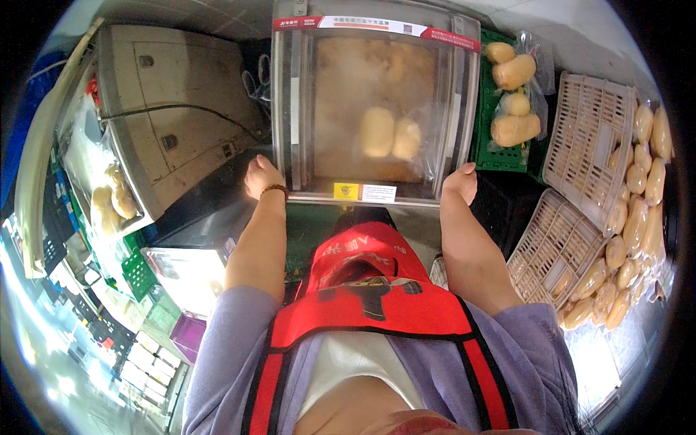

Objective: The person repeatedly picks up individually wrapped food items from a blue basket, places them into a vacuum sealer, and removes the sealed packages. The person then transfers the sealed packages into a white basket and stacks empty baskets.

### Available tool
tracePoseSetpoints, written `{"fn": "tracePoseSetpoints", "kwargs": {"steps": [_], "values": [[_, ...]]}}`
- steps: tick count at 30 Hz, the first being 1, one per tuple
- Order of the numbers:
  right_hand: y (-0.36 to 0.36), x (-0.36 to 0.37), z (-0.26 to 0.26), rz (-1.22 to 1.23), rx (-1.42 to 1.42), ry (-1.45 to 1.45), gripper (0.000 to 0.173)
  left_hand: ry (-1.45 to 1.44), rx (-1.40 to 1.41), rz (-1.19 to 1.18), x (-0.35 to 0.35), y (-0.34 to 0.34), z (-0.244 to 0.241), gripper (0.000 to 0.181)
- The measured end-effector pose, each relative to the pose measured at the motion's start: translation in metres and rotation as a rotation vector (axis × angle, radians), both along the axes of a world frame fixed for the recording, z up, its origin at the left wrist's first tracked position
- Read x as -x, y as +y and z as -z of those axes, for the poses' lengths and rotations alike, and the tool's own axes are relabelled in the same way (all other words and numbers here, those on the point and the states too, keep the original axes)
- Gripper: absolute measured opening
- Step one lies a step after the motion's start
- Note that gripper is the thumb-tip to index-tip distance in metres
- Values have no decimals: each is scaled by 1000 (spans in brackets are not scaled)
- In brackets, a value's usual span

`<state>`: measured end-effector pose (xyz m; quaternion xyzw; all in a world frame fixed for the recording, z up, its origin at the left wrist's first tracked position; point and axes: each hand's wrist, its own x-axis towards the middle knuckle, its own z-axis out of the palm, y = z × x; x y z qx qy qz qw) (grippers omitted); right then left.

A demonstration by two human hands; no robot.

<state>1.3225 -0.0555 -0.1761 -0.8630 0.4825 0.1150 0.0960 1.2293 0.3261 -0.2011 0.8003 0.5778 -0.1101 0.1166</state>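
Observation:
In front of me stands a vacuum chamber sealer with a clear lid [375, 70] that lies over its chamber. Through the lid I see two pale lotus root segments [378, 132] in a clear plastic bag [432, 147]. My left hand [264, 177], a beaded bracelet at its wrist, curls at the lid's left front corner. At the right front corner my right hand [461, 182] is curled the same way. The undersides of the fingers on both hands are hidden. A yellow and white label [364, 192] is stuck along the lid's front edge.
Right of the sealer, a green crate [503, 157] bears bagged lotus roots [515, 129]. Beyond stand white plastic crates [590, 147] and many packed lotus roots [636, 217]. To the left are a metal cabinet [179, 98] with a black cable [179, 107] and more bagged roots [106, 209].

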Motion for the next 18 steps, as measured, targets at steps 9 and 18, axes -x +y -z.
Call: {"fn": "tracePoseSetpoints", "kwargs": {"steps": [9,18], "values": [[-3,1,5,-32,14,-11,55,-39,-20,13,1,-2,-1,47],[-2,0,3,-30,3,1,56,-62,-40,31,2,-1,1,47]]}}
